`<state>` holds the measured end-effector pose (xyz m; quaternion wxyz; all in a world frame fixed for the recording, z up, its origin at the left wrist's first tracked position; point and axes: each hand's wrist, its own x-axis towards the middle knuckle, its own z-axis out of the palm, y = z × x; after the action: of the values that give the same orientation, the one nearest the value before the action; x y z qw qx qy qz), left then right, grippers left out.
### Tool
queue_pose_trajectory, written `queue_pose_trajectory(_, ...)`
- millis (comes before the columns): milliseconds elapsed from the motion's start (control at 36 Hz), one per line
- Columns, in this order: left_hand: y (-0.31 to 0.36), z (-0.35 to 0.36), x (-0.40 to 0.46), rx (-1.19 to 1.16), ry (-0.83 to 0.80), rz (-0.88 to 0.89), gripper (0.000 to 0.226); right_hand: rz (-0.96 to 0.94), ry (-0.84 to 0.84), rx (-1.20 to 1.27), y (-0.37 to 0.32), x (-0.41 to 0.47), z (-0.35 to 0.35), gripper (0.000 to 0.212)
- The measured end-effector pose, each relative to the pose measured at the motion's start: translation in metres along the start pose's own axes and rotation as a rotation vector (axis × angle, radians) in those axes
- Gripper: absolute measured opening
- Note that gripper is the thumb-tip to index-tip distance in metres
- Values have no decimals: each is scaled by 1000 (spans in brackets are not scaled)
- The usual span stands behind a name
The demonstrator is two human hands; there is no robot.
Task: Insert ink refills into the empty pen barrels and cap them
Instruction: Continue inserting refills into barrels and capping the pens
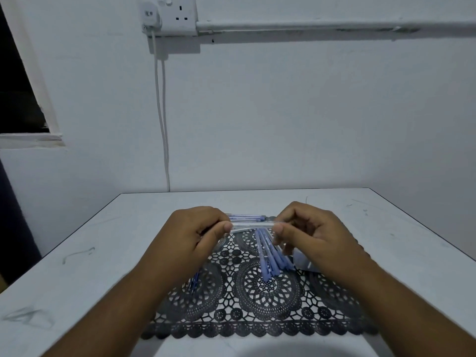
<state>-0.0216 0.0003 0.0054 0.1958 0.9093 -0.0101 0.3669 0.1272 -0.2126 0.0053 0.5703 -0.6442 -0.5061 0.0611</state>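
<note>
Both hands were raised just above the counter, sharing one clear pen barrel (252,224) held level between them. The left hand (198,233) had its grip closed on the barrel's left end, thumb tip pressed to it; the right hand (309,233) pinched the right end the same way. Whether a refill sat inside the barrel was hard to make out. Just behind it lay other clear pens with blue printing (247,217), partly hidden by the fingers.

Below the barrel, a bundle of blue pen caps (270,258) fanned out on a black lace mat (257,313). A few thin blue refills (193,282) peeked from under the left wrist, mostly covered. A pale object beside the right wrist was too hidden to identify.

The white counter (77,279) showed bare room left and right of the mat, with its far edge against the wall. A socket (177,15) with a hanging cable (162,112) sat high on that wall.
</note>
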Motion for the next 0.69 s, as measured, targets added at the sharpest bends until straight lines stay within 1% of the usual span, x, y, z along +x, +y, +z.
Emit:
queue_pose_trajectory(83, -2, 0, 0, 0, -7, 4, 33, 39, 62, 111, 3, 1, 2, 11)
queue_pose_trajectory(139, -3, 1, -1, 1, -9, 0, 33, 26, 81, 102, 5, 3, 3, 9)
queue_pose_trajectory(222, -6, 0, 0, -15, -3, -24, 33, -20, 111, 44, 5, 3, 1, 27)
queue_pose_trajectory(278, -8, -3, 0, -43, 16, -54, 33, -49, 117, -1, 4, 4, -4, 33)
queue_pose_trajectory(361, -13, -9, -1, -101, 38, -120, 27, -52, 153, 25, 5, 7, -16, 25)
queue_pose_trajectory(444, -17, -12, -1, -140, 28, -171, 25, -37, 254, 137, 5, 12, -28, 22)
queue_pose_trajectory(583, -22, -14, -2, -150, -13, -213, 18, -13, 503, 313, 12, 18, -46, 22)
queue_pose_trajectory(639, -18, -13, -2, -143, -30, -221, 17, -7, 573, 336, 13, 19, -51, 20)
queue_pose_trajectory(694, -15, -10, -3, -130, -67, -222, 15, -8, 600, 331, 13, 19, -52, 16)
